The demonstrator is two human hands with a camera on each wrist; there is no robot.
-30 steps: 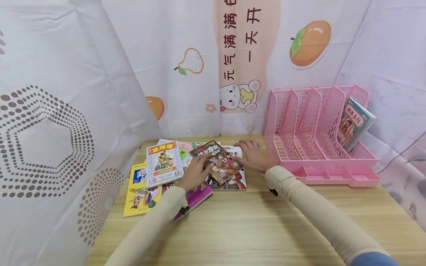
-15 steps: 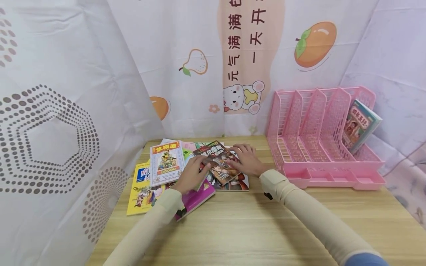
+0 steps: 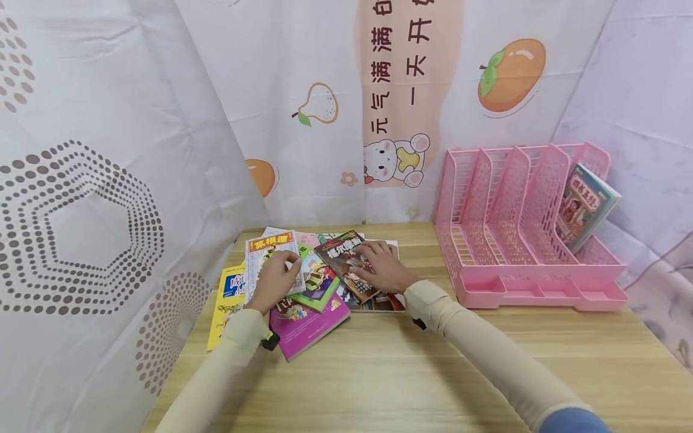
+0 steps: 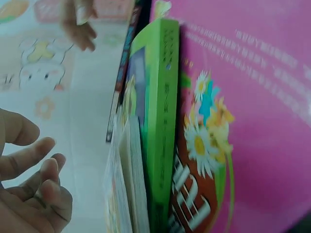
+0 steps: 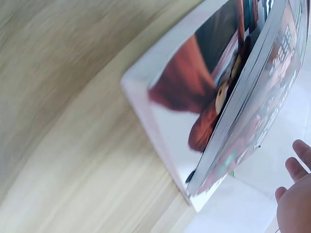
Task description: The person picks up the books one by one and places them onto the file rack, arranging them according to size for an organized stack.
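Fruit-printed white cloth [image 3: 292, 48] hangs behind the pale wood-grain desk [image 3: 379, 373]. My empty left hand [image 3: 277, 278] is loosely bent over a white-bordered paperback [image 3: 265, 248]; my right hand [image 3: 383, 266] spreads over the dark-covered book [image 3: 340, 252] atop the pile. Light pressure should prevent sliding. I can't tell whether either hand makes contact.

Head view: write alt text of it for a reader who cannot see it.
A person's left hand is over a white book and their right hand over a dark book, among overlapping books on a wooden table. To the right, a pink rack holds one tilted book in its rightmost slot.
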